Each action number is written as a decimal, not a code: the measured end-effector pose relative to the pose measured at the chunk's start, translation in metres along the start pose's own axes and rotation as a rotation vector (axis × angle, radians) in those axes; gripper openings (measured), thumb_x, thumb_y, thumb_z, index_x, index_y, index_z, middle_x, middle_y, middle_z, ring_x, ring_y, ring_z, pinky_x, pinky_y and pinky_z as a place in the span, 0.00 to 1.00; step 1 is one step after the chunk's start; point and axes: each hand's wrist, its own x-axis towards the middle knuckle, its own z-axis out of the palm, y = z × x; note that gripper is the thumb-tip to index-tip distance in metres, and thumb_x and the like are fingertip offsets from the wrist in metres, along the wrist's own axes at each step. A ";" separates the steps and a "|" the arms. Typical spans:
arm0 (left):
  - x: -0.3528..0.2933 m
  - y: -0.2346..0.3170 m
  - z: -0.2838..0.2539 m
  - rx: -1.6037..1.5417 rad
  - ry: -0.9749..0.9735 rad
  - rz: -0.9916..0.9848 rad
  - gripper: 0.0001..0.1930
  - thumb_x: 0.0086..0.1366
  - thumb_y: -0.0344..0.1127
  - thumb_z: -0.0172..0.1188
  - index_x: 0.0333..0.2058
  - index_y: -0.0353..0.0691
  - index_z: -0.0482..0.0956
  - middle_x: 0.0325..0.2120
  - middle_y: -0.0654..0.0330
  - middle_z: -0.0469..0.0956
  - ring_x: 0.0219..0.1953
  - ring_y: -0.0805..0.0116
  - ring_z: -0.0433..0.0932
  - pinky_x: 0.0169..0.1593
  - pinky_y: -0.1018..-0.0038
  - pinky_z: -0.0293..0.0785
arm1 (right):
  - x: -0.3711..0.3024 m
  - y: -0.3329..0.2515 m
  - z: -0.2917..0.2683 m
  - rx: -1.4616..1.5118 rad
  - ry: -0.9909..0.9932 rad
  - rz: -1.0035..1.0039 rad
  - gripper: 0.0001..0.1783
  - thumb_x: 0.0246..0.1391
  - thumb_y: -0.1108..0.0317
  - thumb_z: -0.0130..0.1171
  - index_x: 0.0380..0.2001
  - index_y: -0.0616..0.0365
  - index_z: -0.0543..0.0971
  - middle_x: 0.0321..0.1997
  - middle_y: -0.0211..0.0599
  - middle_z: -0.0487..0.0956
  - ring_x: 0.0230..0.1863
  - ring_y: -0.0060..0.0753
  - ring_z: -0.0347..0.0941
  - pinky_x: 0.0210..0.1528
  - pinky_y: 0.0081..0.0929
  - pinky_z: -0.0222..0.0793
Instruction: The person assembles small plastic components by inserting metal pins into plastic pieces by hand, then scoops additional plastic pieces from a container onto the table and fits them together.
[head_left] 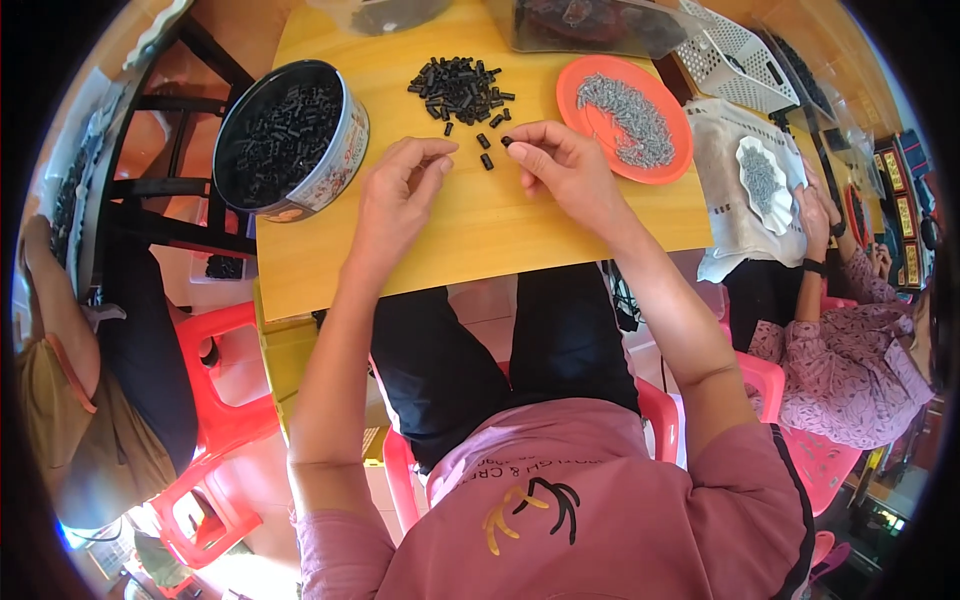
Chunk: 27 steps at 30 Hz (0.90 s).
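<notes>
My right hand (572,172) pinches a small black plastic cylinder (507,141) between thumb and fingertips, above the yellow table (480,220). To its left, my left hand (402,185) hovers with fingers loosely bent; thumb and index fingertip look slightly apart, and I see nothing between them. Between the hands lie a few loose black cylinders (487,161). Beyond them is a pile of the same black pieces (460,88). An orange-red plate (570,95) to the right bears many small silver screws (640,125).
On the left stands a round tub (345,165) full of black pieces. Clear plastic containers (600,30) and a white perforated basket (735,65) are at the back. A person (830,370) sits at right beside a white dish (765,185) of screws; another person (70,400) is at left.
</notes>
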 end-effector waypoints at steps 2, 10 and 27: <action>-0.005 0.014 0.012 -0.016 0.069 0.051 0.08 0.64 0.27 0.59 0.41 0.33 0.80 0.34 0.62 0.77 0.35 0.76 0.73 0.42 0.79 0.70 | -0.004 -0.003 0.007 0.089 -0.017 0.002 0.11 0.60 0.68 0.59 0.43 0.62 0.78 0.31 0.29 0.77 0.27 0.14 0.71 0.30 0.16 0.70; -0.018 0.030 0.039 -0.151 0.335 0.205 0.10 0.58 0.21 0.63 0.39 0.35 0.81 0.32 0.58 0.78 0.34 0.69 0.77 0.40 0.76 0.74 | -0.019 -0.006 0.026 0.349 -0.097 -0.066 0.12 0.60 0.71 0.59 0.45 0.64 0.76 0.32 0.28 0.77 0.26 0.15 0.71 0.30 0.15 0.70; -0.058 0.022 0.044 -0.481 0.258 -0.063 0.08 0.65 0.23 0.58 0.43 0.32 0.76 0.39 0.59 0.76 0.40 0.72 0.76 0.47 0.77 0.72 | -0.041 0.002 0.036 -0.089 -0.063 -0.109 0.07 0.59 0.73 0.58 0.39 0.63 0.78 0.29 0.29 0.78 0.23 0.13 0.69 0.25 0.16 0.65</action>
